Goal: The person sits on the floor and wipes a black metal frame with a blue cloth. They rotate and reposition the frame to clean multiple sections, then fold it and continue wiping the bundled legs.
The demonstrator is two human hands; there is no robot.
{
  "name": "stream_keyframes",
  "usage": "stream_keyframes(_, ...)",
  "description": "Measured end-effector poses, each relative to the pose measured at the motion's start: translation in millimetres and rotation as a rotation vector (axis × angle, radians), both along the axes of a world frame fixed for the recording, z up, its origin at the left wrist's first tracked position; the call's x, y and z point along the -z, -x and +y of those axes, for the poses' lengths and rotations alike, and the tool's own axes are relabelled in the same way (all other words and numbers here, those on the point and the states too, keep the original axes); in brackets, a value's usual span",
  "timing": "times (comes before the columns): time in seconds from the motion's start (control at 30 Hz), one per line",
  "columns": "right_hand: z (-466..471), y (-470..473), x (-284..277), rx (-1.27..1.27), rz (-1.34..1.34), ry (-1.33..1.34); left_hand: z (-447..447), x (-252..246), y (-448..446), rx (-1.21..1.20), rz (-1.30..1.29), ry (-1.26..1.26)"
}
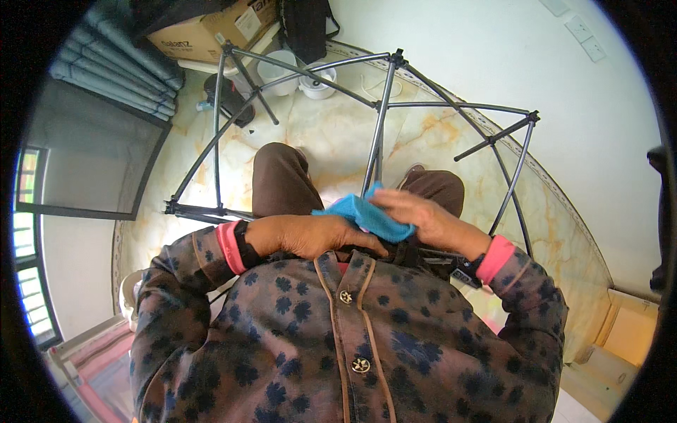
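A folding frame of dark metal tubes point(376, 143) with black joints stands around my legs. A crumpled blue cloth point(378, 219) lies between my hands, in front of my chest. The fingers of my right hand point(415, 211), slightly blurred, rest on the cloth's right edge. My left hand point(322, 235) is at the cloth's lower left, back of the hand up, with its fingers partly hidden; whether it grips the cloth or a tube beneath does not show. Part of the frame near my lap is covered by my hands and the cloth.
Beyond the frame are a cardboard box point(185, 45), a black cylindrical object point(230, 100) and white plastic tubs point(317, 84) on the marbled floor. Blue curtains point(116, 69) hang at the upper left above a dark-framed screen panel point(95, 148). A white wall rises on the right.
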State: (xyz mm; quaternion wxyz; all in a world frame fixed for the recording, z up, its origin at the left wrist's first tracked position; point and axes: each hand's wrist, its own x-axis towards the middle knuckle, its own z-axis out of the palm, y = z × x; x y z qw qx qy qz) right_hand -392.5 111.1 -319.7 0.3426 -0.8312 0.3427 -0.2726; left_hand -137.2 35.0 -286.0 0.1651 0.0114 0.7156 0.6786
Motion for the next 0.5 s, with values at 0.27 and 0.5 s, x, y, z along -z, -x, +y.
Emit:
stream_keyframes(0.27,-129.3,116.8,124.6,0.918,-0.413,-0.862,9.7,-15.1,9.4,-0.047,0.015,-0.142)
stream_keyframes(0.5,-150.1,-5.2,128.8,0.704,-0.606,-0.94,16.8,-18.7,5.7,-0.077,0.031,0.021)
